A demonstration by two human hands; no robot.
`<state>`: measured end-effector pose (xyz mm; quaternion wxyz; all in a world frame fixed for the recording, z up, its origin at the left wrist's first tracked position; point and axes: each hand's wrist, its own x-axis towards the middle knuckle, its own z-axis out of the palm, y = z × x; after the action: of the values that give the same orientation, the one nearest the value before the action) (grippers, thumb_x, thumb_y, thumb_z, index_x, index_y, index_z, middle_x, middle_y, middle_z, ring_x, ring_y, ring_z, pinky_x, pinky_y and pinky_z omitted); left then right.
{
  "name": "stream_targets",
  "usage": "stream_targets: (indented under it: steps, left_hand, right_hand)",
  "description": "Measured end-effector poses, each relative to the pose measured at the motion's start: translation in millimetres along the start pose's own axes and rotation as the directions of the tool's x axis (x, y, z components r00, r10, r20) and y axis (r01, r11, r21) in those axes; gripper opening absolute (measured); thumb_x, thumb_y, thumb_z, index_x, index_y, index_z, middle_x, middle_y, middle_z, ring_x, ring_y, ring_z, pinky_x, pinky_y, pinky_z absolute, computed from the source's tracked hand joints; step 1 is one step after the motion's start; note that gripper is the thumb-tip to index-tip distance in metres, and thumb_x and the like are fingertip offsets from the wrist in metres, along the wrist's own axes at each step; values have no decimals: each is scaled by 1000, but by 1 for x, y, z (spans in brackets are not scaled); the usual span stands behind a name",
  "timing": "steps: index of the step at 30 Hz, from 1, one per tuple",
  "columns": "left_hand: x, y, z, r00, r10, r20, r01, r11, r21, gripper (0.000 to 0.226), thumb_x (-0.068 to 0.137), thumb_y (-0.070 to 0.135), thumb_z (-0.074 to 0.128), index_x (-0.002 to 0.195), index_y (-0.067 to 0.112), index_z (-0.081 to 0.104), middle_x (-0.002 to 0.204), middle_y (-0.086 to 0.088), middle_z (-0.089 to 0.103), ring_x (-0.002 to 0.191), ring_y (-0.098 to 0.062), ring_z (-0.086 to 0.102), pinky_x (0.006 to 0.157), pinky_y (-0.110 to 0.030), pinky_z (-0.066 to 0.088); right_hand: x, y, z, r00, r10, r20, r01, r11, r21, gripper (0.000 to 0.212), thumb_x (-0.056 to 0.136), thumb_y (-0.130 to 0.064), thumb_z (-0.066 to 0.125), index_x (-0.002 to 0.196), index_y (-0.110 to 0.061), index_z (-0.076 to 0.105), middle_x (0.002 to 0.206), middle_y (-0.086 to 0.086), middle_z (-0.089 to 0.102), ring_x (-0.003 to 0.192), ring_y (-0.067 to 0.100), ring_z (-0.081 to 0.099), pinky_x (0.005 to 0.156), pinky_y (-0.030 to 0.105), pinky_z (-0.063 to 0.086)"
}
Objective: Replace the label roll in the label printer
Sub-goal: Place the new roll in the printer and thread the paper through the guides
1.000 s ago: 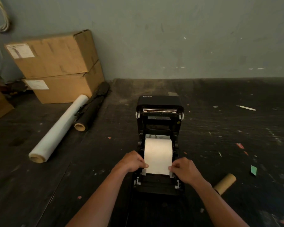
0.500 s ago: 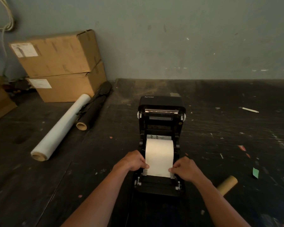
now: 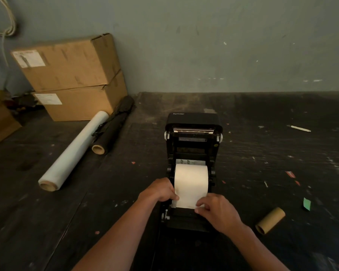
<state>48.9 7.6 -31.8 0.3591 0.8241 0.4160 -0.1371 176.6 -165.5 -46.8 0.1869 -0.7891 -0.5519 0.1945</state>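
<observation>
A black label printer (image 3: 193, 122) stands on the dark table with its lid swung up and back. A white label roll (image 3: 191, 178) lies in its open bay, and the paper's free end runs toward me over the front. My left hand (image 3: 159, 190) pinches the left edge of that paper end. My right hand (image 3: 216, 211) pinches its right edge near the front of the printer. An empty brown cardboard core (image 3: 270, 220) lies on the table to the right of the printer.
Two stacked cardboard boxes (image 3: 72, 75) stand at the back left against the wall. A clear film roll (image 3: 72, 151) and a black roll (image 3: 112, 130) lie beside them. Small scraps, a green tag (image 3: 306, 204) and a white stick (image 3: 299, 128) dot the table at right.
Both hands have stayed on the paper end with only small shifts. The view has tilted slightly.
</observation>
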Motion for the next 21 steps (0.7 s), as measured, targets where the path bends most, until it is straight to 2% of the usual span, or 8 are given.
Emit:
stream_targets:
  steps: [6,15,21]
  left_hand:
    - [-1,2,1,1000,-6,-4,6,1000,4,25,85,25,70,106,11,72,112,-6,70,95,-16,62,81,-28,46]
    - [-1,7,0,998,-55,3,55,997,46,33,84,28,71,112,11,67,118,-7,66,104,-20,61,83,-30,45]
    - [-1,8,0,998,-70,4,70,995,64,32,84,27,71,111,11,67,116,-7,66,103,-20,60,82,-30,45]
  right_hand:
    - [1,5,1,998,-67,-15,66,996,-58,22,91,-36,56,110,-29,65,108,-10,61,89,2,59,81,21,50]
    - [2,-4,0,989,-134,58,143,970,-196,30,95,-42,45,116,-26,61,114,-6,57,95,10,59,80,24,48]
    - [8,-12,-1,977,-193,91,212,925,-316,30,98,-35,42,112,-19,62,112,1,59,95,17,61,82,33,52]
